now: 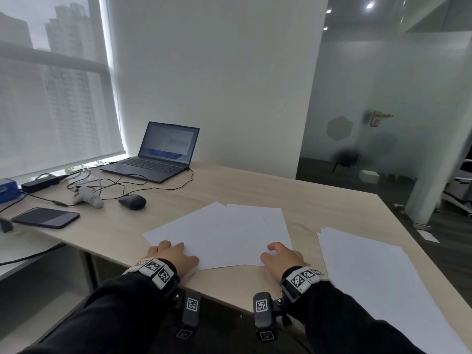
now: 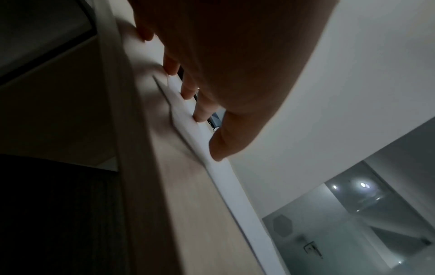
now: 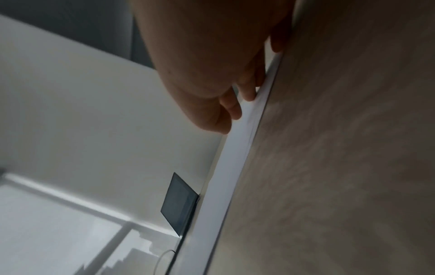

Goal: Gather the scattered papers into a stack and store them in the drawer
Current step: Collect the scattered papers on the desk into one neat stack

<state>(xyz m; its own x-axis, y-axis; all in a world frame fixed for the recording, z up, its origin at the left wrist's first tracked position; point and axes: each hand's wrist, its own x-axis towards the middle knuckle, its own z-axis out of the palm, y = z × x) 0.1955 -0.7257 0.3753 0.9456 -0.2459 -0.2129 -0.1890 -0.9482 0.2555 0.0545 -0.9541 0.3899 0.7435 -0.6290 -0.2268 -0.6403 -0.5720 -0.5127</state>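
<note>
Wooden desk (image 1: pixel 255 190): left hand (image 1: pixel 171 254) and right hand (image 1: pixel 282 255), fingers relaxed, press flat on overlapping white papers (image 1: pixel 224 231); laptop (image 1: pixel 158 152) sits beyond the papers.

Right wrist view, seen low along the desk (image 3: pixel 341 158). The right hand (image 3: pixel 212 65) reaches over the white papers (image 3: pixel 235 167), its fingertips (image 3: pixel 249 94) resting on the sheets near their edge on the wood-grain desk surface. Farther along the papers from the hand, an open laptop (image 3: pixel 179 204) stands against the white wall (image 3: pixel 94 111), with a thin cable (image 3: pixel 164 254) beside it
</note>
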